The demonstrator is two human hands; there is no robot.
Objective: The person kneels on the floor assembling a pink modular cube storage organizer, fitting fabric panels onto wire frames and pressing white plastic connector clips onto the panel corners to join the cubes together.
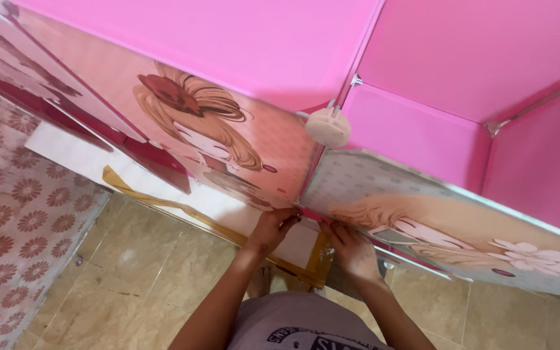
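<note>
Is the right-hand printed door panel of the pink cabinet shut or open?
Open: the right door panel swings outward, showing the pink compartment wall behind.

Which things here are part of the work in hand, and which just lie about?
In hand: left hand and right hand at the lower joint between two printed door panels of the pink cabinet; round connector.

Lying about: flowered mat, tiled floor.

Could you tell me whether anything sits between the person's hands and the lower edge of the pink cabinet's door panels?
Nothing visible does. The left hand and the right hand both already touch the bottom edge where the two illustrated door panels meet, below the round cream connector.
</note>
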